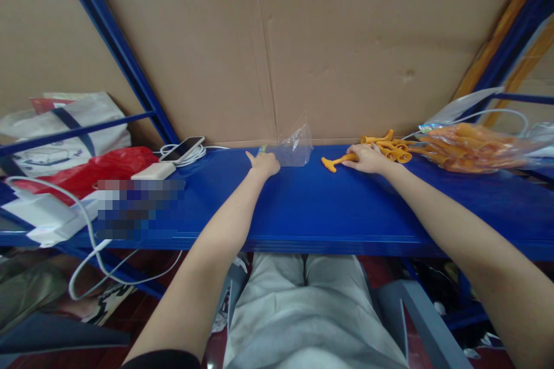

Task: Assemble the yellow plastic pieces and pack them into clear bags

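My left hand (265, 165) is closed on one end of a clear plastic bag (296, 149), near the back of the blue shelf (320, 207). The bag lies to the right of that hand. At right, my right hand (366, 159) has its fingers round an orange T-shaped piece (332, 162), whose crossbar points left and rests on the shelf. Several more orange pieces (396, 154) lie just behind and beside that hand.
A clear bag full of orange pieces (471, 147) sits at the right. To the left are a phone (183, 150) on coiled white cable, a red bag (108, 170), a white power strip (64, 222) and a blurred patch. Cardboard (320, 46) stands behind the shelf.
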`<state>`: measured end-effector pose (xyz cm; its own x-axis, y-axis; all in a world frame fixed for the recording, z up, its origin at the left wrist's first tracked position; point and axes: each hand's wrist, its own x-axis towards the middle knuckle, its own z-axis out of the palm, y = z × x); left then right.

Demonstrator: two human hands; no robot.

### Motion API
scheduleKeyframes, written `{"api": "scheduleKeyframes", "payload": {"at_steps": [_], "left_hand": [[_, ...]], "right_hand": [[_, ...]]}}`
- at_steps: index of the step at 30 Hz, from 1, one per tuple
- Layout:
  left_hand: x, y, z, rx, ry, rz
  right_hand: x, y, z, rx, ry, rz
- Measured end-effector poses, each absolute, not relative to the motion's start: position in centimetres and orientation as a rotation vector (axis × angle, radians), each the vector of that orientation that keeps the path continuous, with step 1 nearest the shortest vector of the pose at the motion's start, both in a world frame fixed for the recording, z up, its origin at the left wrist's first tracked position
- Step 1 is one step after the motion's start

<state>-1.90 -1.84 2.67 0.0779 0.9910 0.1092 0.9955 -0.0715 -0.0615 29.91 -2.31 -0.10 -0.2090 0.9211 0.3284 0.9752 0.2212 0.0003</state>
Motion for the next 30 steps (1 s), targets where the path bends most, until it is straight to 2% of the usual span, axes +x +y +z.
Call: {"api": "scheduleKeyframes", "payload": {"at_steps": [6, 10, 17, 25, 30], "left_hand": [[-0.6, -1.8, 1.6, -2.626, -1.621, -0.248], [1.1, -1.8, 0.4, -2.816, -1.397, -0.203], [1.5, -1.4, 0.0, -2.902, -1.304, -0.161], [1.4, -1.5, 0.5, -2.929, -1.224, -0.186], [1.4, -1.6, 0.9, -2.953, -1.209, -0.189]], "right_hand": [[32.3, -2.0, 0.1, -1.86, -2.219, -0.221], [33.3, -1.7, 0.2, -1.796, -2.215, -0.183], [33.0, -2.3, 1.3, -1.68, -2.143, 0.008], [33.6, -2.3, 2.2, -1.572, -1.807, 0.015], [31.9, -2.7, 2.0, -1.525, -1.833, -0.013]]}}
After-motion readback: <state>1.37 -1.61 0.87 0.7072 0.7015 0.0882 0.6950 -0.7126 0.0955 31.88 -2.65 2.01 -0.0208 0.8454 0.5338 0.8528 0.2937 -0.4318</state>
